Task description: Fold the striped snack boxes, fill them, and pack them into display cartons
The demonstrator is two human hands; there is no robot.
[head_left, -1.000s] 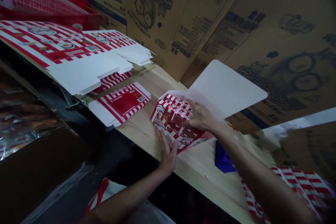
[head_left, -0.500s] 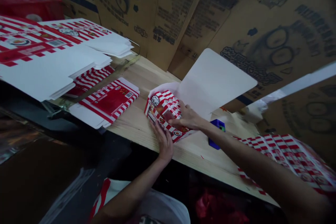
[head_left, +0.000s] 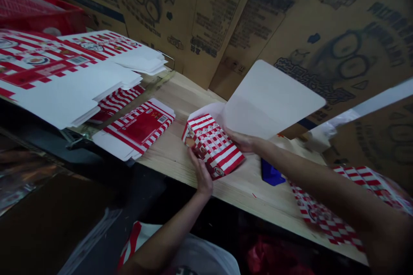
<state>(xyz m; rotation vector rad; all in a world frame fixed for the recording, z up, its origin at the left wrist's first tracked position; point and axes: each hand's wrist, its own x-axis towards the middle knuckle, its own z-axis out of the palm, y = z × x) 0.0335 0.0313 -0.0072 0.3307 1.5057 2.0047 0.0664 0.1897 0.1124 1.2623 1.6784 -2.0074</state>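
A red-and-white striped carton [head_left: 215, 142] stands on the wooden table between my two hands, its striped top closed over. My left hand [head_left: 201, 174] presses along its near side, fingers against the printed face. On the far right side my right hand [head_left: 241, 139] holds the carton, its fingertips hidden behind it. Just behind rises a white panel with rounded corners [head_left: 272, 99], tilted up. A blue object [head_left: 271, 172] lies to the right, partly beneath my right forearm.
Flat striped cartons [head_left: 142, 126] lie to the left, beside a stack of unfolded blanks [head_left: 71, 81]. A red crate [head_left: 41, 13] is behind them. More striped cartons [head_left: 325, 215] sit at the right. Large brown cardboard boxes [head_left: 180, 13] wall off the back.
My right hand has moved from the carton's front and top to its far right side. The carton has turned so its striped top shows, closed. The view has shifted slightly.
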